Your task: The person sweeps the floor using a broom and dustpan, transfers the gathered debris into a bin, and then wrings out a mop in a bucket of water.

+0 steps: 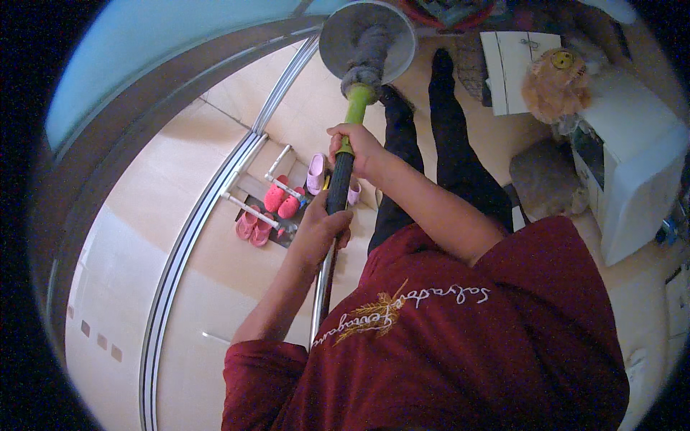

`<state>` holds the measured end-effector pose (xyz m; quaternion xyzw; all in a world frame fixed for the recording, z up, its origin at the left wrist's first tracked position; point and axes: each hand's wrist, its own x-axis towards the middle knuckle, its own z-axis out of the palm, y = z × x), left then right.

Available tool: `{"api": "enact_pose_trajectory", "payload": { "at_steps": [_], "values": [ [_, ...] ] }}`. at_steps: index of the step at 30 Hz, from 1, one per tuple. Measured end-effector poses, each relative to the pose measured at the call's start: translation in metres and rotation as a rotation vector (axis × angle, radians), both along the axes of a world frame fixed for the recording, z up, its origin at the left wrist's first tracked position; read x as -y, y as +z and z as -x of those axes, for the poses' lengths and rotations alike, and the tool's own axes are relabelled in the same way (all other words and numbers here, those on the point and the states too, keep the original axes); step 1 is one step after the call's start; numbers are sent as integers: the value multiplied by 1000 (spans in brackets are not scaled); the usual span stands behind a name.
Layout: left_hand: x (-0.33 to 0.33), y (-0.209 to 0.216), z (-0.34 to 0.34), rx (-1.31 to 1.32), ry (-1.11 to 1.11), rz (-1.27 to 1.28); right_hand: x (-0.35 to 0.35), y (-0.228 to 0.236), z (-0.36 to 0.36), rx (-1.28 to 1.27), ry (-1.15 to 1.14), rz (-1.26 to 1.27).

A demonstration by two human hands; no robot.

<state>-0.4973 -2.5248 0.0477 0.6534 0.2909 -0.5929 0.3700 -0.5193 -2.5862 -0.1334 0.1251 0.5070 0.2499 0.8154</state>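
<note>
Both my hands are wrapped round the handle of a mop [339, 188]. It slants up and away from me, with a green collar [357, 108], a dark grip and a shiny metal pole. My right hand [356, 149] is closed on it just below the green collar. Lower down, my left hand [320, 228] is closed round the bottom of the dark grip. Grey fluffy strands [364, 75] gather at the far end. They overlap a pale round shape [332, 47]; whether it is a disc or a container, I cannot tell.
Pink and red shoes [275, 197] sit by a white pipe rack [251, 210] at left. Beyond runs a metal floor track [192, 223]. At right stand a white cabinet [632, 190], a furry orange-brown item [553, 90] and a grey-brown bundle [544, 179].
</note>
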Motion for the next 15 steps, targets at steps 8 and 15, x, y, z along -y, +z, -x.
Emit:
{"api": "enact_pose_trajectory", "payload": {
  "at_steps": [8,15],
  "values": [
    [-1,30,17,-114,229,4,19,-82,-6,51,60,97],
    [1,33,24,-141,402,77,41,-129,-20,-86,100,-12]
  ]
}}
